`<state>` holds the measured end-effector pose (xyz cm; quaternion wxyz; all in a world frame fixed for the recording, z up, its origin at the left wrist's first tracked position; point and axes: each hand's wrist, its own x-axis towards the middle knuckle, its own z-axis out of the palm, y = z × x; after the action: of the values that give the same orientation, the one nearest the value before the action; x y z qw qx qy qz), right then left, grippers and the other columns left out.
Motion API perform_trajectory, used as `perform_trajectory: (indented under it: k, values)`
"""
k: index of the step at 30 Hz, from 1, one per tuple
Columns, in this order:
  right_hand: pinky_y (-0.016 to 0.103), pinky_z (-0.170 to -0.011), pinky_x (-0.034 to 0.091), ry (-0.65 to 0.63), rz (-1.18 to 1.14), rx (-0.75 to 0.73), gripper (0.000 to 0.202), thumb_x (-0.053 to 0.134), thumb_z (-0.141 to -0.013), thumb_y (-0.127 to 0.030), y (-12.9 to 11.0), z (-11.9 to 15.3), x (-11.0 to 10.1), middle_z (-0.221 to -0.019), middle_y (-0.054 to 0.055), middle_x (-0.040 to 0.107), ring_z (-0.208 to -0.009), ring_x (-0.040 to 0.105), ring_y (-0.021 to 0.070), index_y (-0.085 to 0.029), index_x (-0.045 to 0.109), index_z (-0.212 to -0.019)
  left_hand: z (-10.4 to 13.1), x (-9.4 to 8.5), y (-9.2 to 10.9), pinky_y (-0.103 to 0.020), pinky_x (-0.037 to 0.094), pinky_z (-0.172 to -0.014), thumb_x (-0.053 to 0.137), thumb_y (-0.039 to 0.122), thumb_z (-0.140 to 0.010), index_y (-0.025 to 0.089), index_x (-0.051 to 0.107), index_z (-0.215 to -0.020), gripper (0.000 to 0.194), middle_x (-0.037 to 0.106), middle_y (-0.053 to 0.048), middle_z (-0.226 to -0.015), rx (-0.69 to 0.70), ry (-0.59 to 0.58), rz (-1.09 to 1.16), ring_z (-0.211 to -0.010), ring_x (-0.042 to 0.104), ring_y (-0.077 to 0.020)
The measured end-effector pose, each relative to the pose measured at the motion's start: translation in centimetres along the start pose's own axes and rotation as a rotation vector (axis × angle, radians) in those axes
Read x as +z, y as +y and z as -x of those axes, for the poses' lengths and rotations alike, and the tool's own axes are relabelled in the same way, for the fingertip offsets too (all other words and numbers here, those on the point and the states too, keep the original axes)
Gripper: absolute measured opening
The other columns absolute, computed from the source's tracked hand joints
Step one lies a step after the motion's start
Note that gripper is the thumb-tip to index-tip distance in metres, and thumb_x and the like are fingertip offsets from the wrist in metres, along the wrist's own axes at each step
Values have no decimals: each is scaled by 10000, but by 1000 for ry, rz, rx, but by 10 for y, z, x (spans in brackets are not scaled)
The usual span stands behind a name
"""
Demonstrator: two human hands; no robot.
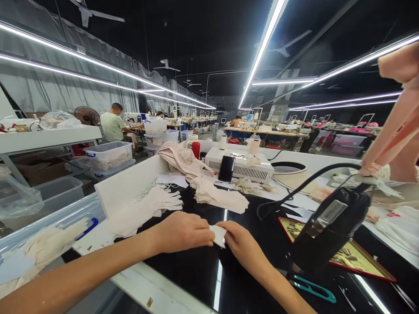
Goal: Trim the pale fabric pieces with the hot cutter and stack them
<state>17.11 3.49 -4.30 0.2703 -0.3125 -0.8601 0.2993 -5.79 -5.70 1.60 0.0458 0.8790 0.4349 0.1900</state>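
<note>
Glossy black tabletop [183,270] spreads before you. A pale fabric stack [144,209] lies along its left edge, a smaller stack [219,195] toward its far edge. Above the front edge, your left hand [185,232] and right hand [244,246] together pinch a small white piece [218,234].

Piece [218,235] between left hand [185,232] and right hand [242,244]; fabric stack [221,197] beyond, tray [373,266] right.

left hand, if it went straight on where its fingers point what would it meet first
Past the white piece at its fingertips, the left hand would likely meet the right hand first, though exact depth is unclear.
</note>
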Motion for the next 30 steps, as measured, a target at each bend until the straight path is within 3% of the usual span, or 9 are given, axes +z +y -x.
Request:
perform_trajectory:
  k: [2, 4, 8, 12, 17, 20, 25, 30]
  values:
    - [420, -1015, 531, 47, 131, 1, 453, 402, -973, -77, 13, 1, -2, -1177, 120, 768, -1099, 703, 265, -200, 761, -1220, 10, 21, 1, -310, 447, -709, 520, 466, -1131, 255, 732, -1117, 300, 779, -69, -1036, 195, -44, -119, -819, 646, -200]
    - [471, -1064, 522, 88, 254, 6, 582, 366, -908, 33, 23, 5, -3, -1254, 161, 756, -1166, 692, 289, -163, 742, -1308, 18, 41, 2, -323, 484, -759, 549, 401, -1131, 228, 711, -1181, 243, 788, -77, -1078, 298, -25, -187, -880, 684, -209]
    - [495, -1105, 513, 134, 443, -41, 750, 358, -798, 136, 31, 11, -5, -1377, 156, 716, -1302, 635, 299, -171, 698, -1392, 24, 60, 2, -332, 525, -920, 620, 298, -1104, 211, 700, -1195, 149, 782, -78, -1138, 254, 42, -155, -1043, 719, -228]
    - [444, -1069, 546, 106, 550, -147, 700, 394, -837, 117, 22, 16, -2, -1361, 106, 728, -1282, 647, 273, -220, 705, -1366, 20, 61, 0, -340, 543, -954, 601, 260, -1111, 190, 700, -1191, 145, 784, -79, -1135, 207, 42, -131, -1067, 727, -236]
    - [355, -932, 566, 22, 631, -200, 554, 457, -886, 96, 9, 23, 8, -1197, 65, 772, -1104, 708, 237, -245, 748, -1213, 25, 59, 1, -361, 556, -981, 559, 273, -1128, 180, 718, -1210, 201, 791, -85, -1161, 174, 6, -84, -1091, 724, -249]
    - [341, -862, 555, -10, 673, -206, 562, 461, -857, 123, 6, 27, 11, -1161, 65, 766, -1009, 713, 226, -232, 736, -1196, 33, 53, 0, -341, 562, -1000, 503, 292, -1148, 198, 728, -1258, 268, 780, -86, -1212, 67, 21, 24, -1104, 727, -229]
    - [357, -831, 545, -28, 731, -222, 588, 466, -809, 143, 4, 32, 12, -1167, 65, 762, -998, 715, 243, -216, 714, -1203, 41, 37, -22, -354, 538, -1085, 431, 241, -1150, 223, 697, -1310, 311, 754, -63, -1281, -207, 76, 85, -1198, 693, -212]
    - [355, -819, 541, -5, 775, -237, 588, 472, -790, 142, 5, 32, 16, -1173, 67, 775, -994, 725, 250, -216, 712, -1189, 49, 27, -41, -391, 529, -1024, 495, 143, -1050, 220, 714, -1290, 333, 718, -91, -1256, -284, 38, -29, -1163, 664, -256]
